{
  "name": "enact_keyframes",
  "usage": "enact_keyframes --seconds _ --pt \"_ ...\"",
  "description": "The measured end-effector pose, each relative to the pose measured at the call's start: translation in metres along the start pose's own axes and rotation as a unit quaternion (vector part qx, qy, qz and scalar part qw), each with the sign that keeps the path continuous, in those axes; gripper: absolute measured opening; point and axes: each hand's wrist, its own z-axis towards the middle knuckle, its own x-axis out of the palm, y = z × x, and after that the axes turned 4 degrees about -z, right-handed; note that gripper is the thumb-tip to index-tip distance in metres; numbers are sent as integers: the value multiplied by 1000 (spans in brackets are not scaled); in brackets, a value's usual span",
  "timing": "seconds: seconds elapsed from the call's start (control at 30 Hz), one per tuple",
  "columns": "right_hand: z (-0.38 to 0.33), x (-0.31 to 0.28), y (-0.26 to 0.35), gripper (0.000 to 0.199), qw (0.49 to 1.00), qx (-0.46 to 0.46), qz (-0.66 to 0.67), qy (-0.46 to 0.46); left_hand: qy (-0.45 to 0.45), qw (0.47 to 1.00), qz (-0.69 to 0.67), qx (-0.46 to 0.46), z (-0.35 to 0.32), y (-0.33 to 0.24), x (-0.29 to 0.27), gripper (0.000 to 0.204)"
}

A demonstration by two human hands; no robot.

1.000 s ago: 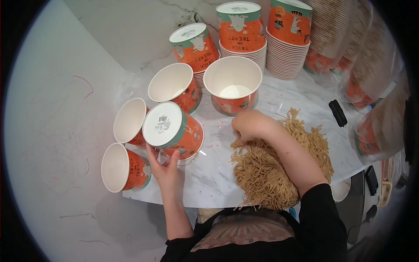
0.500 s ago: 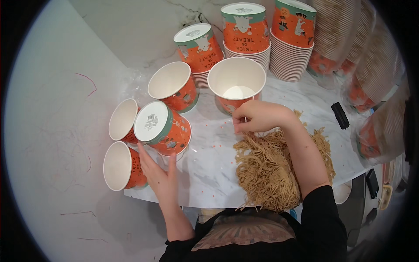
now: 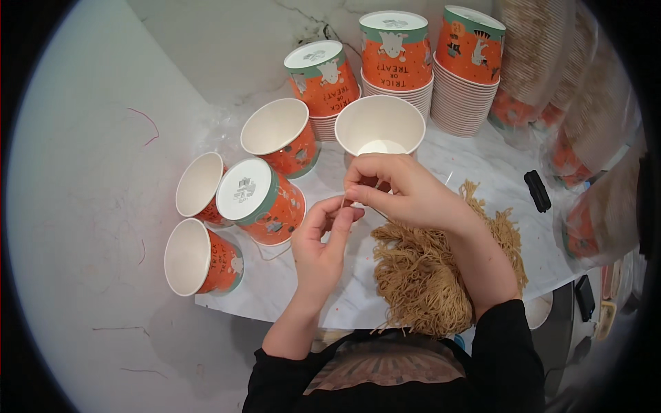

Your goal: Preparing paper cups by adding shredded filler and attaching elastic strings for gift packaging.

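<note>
In front of me my two hands meet over the table. The thumb and fingers of my right hand (image 3: 396, 189) pinch a thin tan string (image 3: 343, 202). Its short end runs down into the curled fingers of my left hand (image 3: 322, 241), which close around it. Beneath my right forearm lies a big tangled bundle of tan strings (image 3: 427, 282). Just beyond my right hand an open orange paper tub (image 3: 380, 127) stands upright, its lower part hidden. An upside-down orange and green tub (image 3: 265, 206) sits left of my left hand, with a loose strand by its rim.
Three more tubs, including one open tub (image 3: 279, 131), line the left side, mouths tilted toward me. Stacks of upside-down tubs (image 3: 465, 82) rise at the back. Bagged tub stacks (image 3: 537, 62) crowd the right. A black clip-like object (image 3: 537, 191) lies near the right edge.
My left hand has left the upside-down tub and moved right to meet my right hand, closing on the string. My right hand has shifted slightly left.
</note>
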Motion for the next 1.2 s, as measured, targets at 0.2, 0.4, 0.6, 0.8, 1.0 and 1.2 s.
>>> enact_keyframes --seconds 0.2,0.4,0.6,0.8,1.0,1.2 --pt "-3 -11 9 12 970 44 237 -41 -26 999 -34 6 12 -12 4 21" --pt "-8 -33 12 11 960 6 203 -194 45 923 304 230 61 13 22 47" --pt "-32 -69 25 13 885 -139 215 -390 256 964 -9 76 50 9 56 57" --pt "-34 -75 27 17 887 -126 269 -353 383 880 -236 -150 24 -20 64 45" --pt "-49 -102 25 18 841 -179 227 -457 386 900 -61 -193 48 -36 -16 18" --pt "-38 -78 36 12 892 -103 32 -440 316 907 277 41 50 -14 -36 20"
